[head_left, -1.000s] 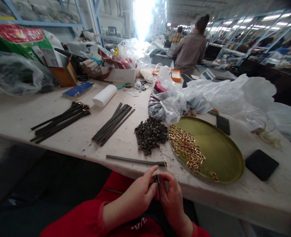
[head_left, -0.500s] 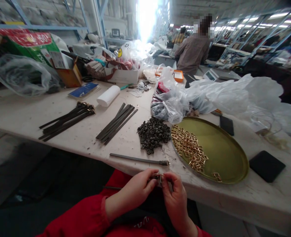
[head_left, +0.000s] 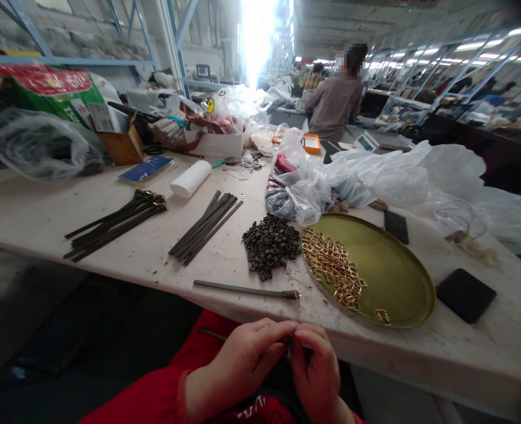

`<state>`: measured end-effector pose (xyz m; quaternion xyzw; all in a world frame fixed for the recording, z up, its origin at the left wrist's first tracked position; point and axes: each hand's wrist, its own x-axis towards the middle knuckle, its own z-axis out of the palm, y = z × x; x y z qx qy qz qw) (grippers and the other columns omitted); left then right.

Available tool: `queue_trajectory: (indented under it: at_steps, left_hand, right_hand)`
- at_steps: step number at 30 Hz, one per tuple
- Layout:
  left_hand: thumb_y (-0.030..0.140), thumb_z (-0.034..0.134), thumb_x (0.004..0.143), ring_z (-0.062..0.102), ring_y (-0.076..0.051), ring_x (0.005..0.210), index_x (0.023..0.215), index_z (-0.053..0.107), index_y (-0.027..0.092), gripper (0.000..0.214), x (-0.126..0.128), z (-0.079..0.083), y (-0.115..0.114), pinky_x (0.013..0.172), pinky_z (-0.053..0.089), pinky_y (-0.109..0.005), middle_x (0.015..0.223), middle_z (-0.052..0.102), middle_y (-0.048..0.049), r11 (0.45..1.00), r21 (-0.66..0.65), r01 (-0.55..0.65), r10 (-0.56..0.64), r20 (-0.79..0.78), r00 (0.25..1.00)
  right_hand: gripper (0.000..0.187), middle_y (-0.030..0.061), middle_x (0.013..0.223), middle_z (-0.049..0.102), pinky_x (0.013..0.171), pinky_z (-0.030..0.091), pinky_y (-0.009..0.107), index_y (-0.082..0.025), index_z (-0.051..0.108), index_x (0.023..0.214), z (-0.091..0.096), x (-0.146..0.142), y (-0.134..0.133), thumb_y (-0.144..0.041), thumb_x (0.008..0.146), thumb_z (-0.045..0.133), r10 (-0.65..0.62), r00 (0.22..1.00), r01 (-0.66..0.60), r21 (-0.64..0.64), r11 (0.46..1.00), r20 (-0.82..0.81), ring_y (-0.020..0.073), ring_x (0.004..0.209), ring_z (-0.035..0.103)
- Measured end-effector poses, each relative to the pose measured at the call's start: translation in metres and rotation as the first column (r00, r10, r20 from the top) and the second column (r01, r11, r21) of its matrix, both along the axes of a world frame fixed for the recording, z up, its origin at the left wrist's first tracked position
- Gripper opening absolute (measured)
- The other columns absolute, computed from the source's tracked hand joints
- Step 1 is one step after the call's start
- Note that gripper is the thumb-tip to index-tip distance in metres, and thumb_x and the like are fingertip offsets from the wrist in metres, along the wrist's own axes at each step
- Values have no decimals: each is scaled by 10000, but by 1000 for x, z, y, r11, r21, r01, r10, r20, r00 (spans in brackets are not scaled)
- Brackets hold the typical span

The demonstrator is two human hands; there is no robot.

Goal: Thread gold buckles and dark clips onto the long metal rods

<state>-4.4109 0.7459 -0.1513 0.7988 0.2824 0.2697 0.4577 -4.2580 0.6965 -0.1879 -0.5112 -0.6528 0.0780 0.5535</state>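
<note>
My left hand (head_left: 246, 359) and my right hand (head_left: 315, 368) meet below the table's front edge, fingertips pinched together on a thin dark strap (head_left: 211, 334) that runs off to the left behind my left hand. A small metal fitting sits at the pinch, mostly hidden by the fingers. Just beyond on the table lies one dark strap with a fitted end (head_left: 246, 290). A heap of small dark loops (head_left: 271, 244) sits beside a round brass tray (head_left: 401, 277) holding several gold buckles (head_left: 333, 268).
Two bundles of dark straps (head_left: 114, 225) (head_left: 206, 225) lie to the left. Plastic bags (head_left: 375, 174), a white roll (head_left: 190, 178), boxes and two black pads (head_left: 465, 287) crowd the table. A person in a brown top (head_left: 333, 103) works at a bench behind.
Both hands have dropped slightly lower and closer to me, still pinched on the strap end. The view has shifted a little; nothing on the table has moved.
</note>
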Motion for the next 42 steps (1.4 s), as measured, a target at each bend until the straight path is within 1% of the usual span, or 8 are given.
queue_trajectory:
  at_steps: [7, 11, 14, 18, 22, 28, 35, 42]
  left_hand:
    - [184, 462, 851, 564, -141, 858, 1048, 589, 205, 235, 3, 10, 15, 781, 427, -222, 944, 625, -38, 973, -227, 47, -38, 42, 998]
    - [182, 518, 784, 522, -87, 652, 921, 587, 167, 154, 9, 5, 23, 567, 405, -167, 804, 607, 7, 791, -611, -29, 36, -2, 999]
    - [318, 538, 761, 336, -42, 419, 850, 544, 145, 196, 10, -3, 31, 377, 230, -161, 612, 521, 52, 624, -775, -97, 88, -53, 995]
    - [430, 566, 704, 282, -36, 381, 816, 512, 146, 310, 11, -9, 41, 369, 172, -180, 560, 500, 63, 579, -804, -137, 160, -53, 986]
    - [390, 571, 682, 328, -55, 422, 781, 523, 150, 264, 14, -12, 47, 413, 212, -187, 535, 489, 63, 592, -782, -194, 218, -77, 973]
    - [331, 554, 680, 397, -79, 525, 746, 542, 136, 206, 11, -15, 51, 509, 295, -196, 570, 487, 48, 627, -743, -236, 254, -92, 963]
    - [324, 513, 737, 436, -103, 581, 719, 567, 121, 210, 15, 4, 63, 563, 341, -209, 594, 504, 31, 777, -561, -284, 246, -145, 958]
    - [308, 492, 762, 469, -112, 581, 780, 615, 109, 235, 16, 17, 52, 545, 342, -201, 604, 551, 17, 857, -440, -269, 189, -217, 958]
  right_hand:
    - [216, -3, 775, 539, 596, 502, 217, -236, 443, 1018, -8, -4, 5, -284, 828, 531, -124, 848, -116, -409, 905, -516, 121, 677, 565]
    - [255, -23, 755, 511, 583, 481, 223, -239, 410, 1028, -16, -4, 11, -378, 837, 504, -153, 752, -319, -557, 767, -642, 119, 658, 544]
    - [227, -11, 756, 529, 585, 460, 241, -219, 443, 997, -13, 8, 25, -397, 857, 456, -76, 838, -337, -622, 707, -540, 130, 652, 533]
    - [197, 30, 782, 562, 684, 433, 287, -190, 541, 876, 4, 38, 75, -358, 863, 439, -4, 995, -51, -563, 825, -95, 169, 741, 535]
    - [118, 71, 857, 564, 715, 408, 327, -170, 568, 865, 8, 49, 130, -205, 832, 461, 59, 942, 127, -514, 848, 330, 202, 774, 535]
    - [82, 71, 721, 555, 664, 384, 335, -166, 556, 699, -3, 47, 153, -124, 742, 500, 41, 931, 177, -549, 817, 362, 209, 689, 519]
    - [177, -2, 609, 555, 526, 418, 244, -168, 538, 719, 25, 54, 111, -300, 797, 447, 132, 991, -97, -685, 722, -1, 135, 553, 516]
    - [205, -24, 592, 554, 478, 388, 208, -162, 548, 709, 40, 32, 69, -353, 779, 525, 150, 864, -478, -687, 547, -481, 89, 489, 471]
